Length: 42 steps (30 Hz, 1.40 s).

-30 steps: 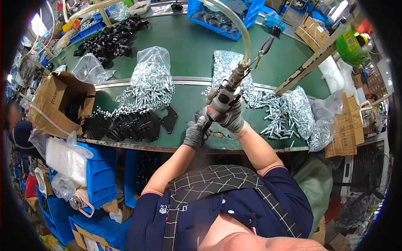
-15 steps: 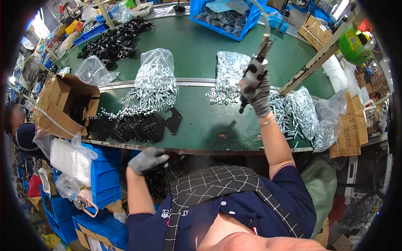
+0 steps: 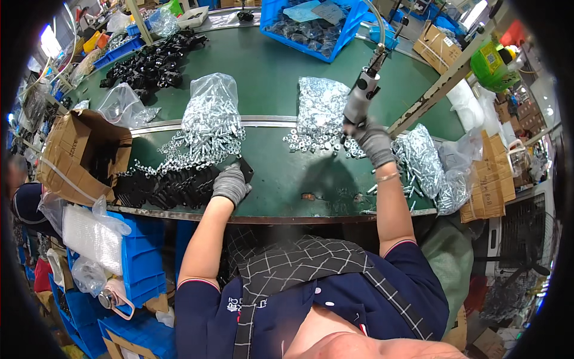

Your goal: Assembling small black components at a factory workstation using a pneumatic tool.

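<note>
My left hand (image 3: 231,184), in a grey glove, has its fingers closed on a black flat plate (image 3: 247,170) at the right end of a row of similar black plates (image 3: 170,186). My right hand (image 3: 373,143), also gloved, grips an air screwdriver (image 3: 360,99) with a hose at its upper end. That tool is held above the green table, just right of a bag of nuts (image 3: 323,105). Loose nuts (image 3: 308,142) spill from this bag. Beyond my left hand, bolts and nuts (image 3: 218,134) lie heaped at the mouth of a clear plastic bag (image 3: 210,93).
An open cardboard box (image 3: 75,152) stands at the left table edge. Bags of bolts (image 3: 418,158) lie right of my right hand, by a chipped metal post (image 3: 433,99). Farther back are a blue bin (image 3: 311,45) and a pile of black parts (image 3: 158,63).
My left hand has risen from below the table edge onto the plate at the row's end. My right hand has stayed raised while the screwdriver has turned more upright. The view has shifted slightly.
</note>
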Motion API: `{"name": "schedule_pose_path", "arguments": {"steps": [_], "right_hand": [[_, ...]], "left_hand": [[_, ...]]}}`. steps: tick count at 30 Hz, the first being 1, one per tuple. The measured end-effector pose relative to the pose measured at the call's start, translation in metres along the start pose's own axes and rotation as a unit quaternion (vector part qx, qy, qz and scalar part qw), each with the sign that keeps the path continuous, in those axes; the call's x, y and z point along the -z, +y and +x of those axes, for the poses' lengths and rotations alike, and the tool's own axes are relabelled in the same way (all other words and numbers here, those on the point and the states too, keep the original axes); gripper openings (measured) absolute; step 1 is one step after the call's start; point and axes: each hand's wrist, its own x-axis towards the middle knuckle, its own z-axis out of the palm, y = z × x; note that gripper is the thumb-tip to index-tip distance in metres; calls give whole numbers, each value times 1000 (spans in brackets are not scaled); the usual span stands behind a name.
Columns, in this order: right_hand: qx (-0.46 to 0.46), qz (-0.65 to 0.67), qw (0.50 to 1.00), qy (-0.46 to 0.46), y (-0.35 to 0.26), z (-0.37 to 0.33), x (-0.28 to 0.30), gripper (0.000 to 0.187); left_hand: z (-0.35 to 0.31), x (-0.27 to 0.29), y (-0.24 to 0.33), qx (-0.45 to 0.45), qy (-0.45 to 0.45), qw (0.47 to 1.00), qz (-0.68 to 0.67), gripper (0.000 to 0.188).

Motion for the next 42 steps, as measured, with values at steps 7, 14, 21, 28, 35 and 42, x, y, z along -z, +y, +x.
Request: {"name": "schedule_pose_path", "arguments": {"steps": [7, 14, 21, 28, 35, 42], "right_hand": [[58, -223, 972, -53, 86, -28, 2, 23], [179, -406, 896, -28, 106, -25, -11, 20], [131, -364, 921, -39, 96, -27, 1, 17], [160, 114, 980, -31, 64, -43, -46, 11], [-126, 671, 661, -311, -18, -115, -67, 12], [-63, 614, 717, -323, -29, -120, -63, 9]], "left_hand": [[-21, 19, 35, 8, -49, 999, 23, 50], [-5, -16, 25, 14, 116, 993, -13, 33], [-36, -18, 37, -44, -51, 710, -700, 27], [-35, -54, 74, -68, -128, 533, -834, 32], [-33, -50, 104, -77, -152, 471, -865, 35], [-25, -63, 98, -189, -243, 327, -894, 32]]}}
